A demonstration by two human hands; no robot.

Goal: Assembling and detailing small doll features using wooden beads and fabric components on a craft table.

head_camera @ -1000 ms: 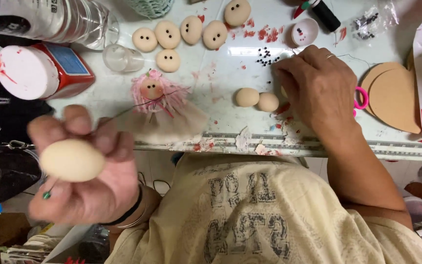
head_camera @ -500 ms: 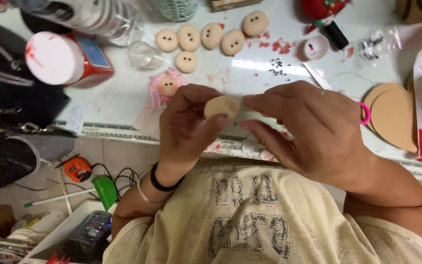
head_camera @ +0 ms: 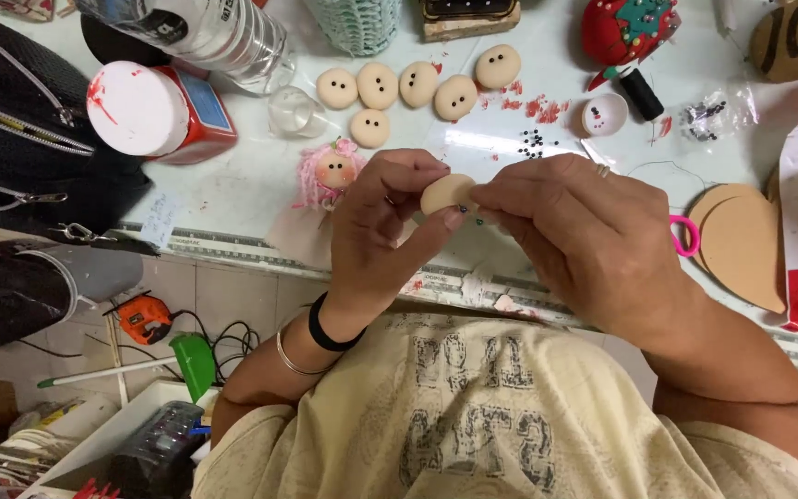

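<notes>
Over the table edge, both hands meet on one blank beige head, held in the air just above the near rim of the table. Left hand pinches the head between thumb and curled fingers, closed snug around its lower side. Right hand has its fingertips drawn tight together against the head's right edge, apparently nipping something very small; too small to tell what. Judged step: setting an eye into the blank face. Next move calls for a steady left grip and a fine, square press from the right. Just beyond the left hand, a pink-haired doll lies on the table. Loose black beads sit a little farther, near a small white cap. Farther back, five finished heads with two black eyes each lie in a loose row.
</notes>
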